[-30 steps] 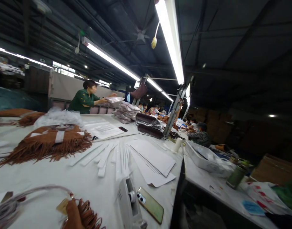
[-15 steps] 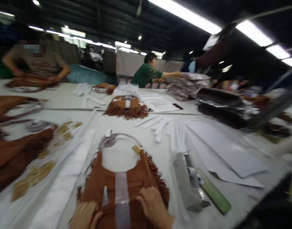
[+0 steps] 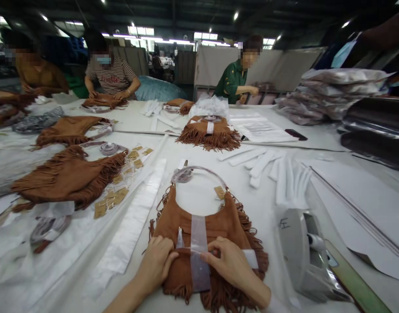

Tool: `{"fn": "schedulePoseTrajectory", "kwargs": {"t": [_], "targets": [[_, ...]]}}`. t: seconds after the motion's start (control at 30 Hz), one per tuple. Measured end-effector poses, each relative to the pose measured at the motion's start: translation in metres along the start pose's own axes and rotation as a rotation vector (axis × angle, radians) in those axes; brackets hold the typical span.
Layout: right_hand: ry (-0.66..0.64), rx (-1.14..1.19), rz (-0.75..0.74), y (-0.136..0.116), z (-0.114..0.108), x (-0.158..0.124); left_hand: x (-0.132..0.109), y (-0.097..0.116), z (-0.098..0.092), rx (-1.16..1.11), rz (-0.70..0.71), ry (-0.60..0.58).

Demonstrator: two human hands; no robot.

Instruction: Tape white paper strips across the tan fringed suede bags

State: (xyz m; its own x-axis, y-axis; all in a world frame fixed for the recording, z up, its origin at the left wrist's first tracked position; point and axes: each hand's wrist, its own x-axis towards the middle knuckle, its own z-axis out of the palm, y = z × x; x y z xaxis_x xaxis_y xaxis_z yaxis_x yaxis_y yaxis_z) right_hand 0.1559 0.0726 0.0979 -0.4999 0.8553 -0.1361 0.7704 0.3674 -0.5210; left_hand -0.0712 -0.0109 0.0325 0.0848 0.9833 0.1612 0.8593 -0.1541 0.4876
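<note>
In the head view, a brown bag (image 3: 224,228) lies flat on the white tabletop (image 3: 199,191), at six o'clock from the centre. Its surface looks soft and matt, and long fringes (image 3: 253,234) hang along its sides and lower edge. The curved handle (image 3: 206,168) rises at twelve o'clock of the bag and seems wrapped in something pale. A small tan tag (image 3: 219,192) is near the handle's one-o'clock end. A translucent strip (image 3: 199,234) runs down the middle of the bag.

The left hand (image 3: 157,256) rests on the bag at eight o'clock, its fingers bent and close together; I cannot tell whether they pinch something. The right hand (image 3: 230,263) is at five o'clock, with the thumb touching the strip and the fingers curled narrowly. A small dark, reddish thing shows there, too covered to name, so I cannot tell what they hold.

The hands hide part of the bag's lower half. At three o'clock from the bag, a tape dispenser (image 3: 300,256) partly covers a green phone (image 3: 356,278), which the bottom edge cuts off.
</note>
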Motion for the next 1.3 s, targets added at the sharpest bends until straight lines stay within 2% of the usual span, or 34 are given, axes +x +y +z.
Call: {"fn": "schedulePoseTrajectory", "kwargs": {"t": [0.1,0.27,0.37,0.57,0.63,0.73,0.83,0.97,1.07,1.13,1.3], "targets": [[0.014,0.073,-0.019,-0.005,0.005,0.005,0.000,-0.001,-0.001,0.007,-0.001,0.002],[0.158,0.195,0.029,0.006,0.019,-0.002,0.003,0.000,-0.003,0.000,0.019,-0.012],[0.251,0.144,0.053,0.015,0.029,-0.007,0.007,0.000,-0.004,0.003,0.028,-0.038],[0.401,-0.028,-0.098,0.008,0.034,-0.013,0.010,-0.001,-0.002,0.069,0.005,-0.050],[0.462,-0.077,-0.130,0.002,0.034,-0.017,0.008,0.002,-0.002,0.121,-0.002,-0.017],[0.505,-0.148,-0.164,-0.003,0.037,-0.024,0.004,0.013,-0.002,0.236,-0.033,0.104],[0.493,-0.178,-0.214,-0.003,0.041,-0.029,-0.004,0.029,0.008,0.250,-0.037,0.164],[0.498,-0.171,-0.217,-0.001,0.043,-0.031,-0.013,0.040,0.035,0.050,0.060,0.085],[0.451,-0.136,-0.148,0.002,0.042,-0.031,-0.014,0.042,0.045,-0.073,0.023,0.063],[0.390,-0.088,-0.065,0.006,0.043,-0.031,-0.010,0.044,0.041,-0.166,-0.016,0.019],[0.190,0.118,0.168,0.015,0.059,-0.033,0.004,0.052,0.017,-0.398,-0.160,-0.128]]}}
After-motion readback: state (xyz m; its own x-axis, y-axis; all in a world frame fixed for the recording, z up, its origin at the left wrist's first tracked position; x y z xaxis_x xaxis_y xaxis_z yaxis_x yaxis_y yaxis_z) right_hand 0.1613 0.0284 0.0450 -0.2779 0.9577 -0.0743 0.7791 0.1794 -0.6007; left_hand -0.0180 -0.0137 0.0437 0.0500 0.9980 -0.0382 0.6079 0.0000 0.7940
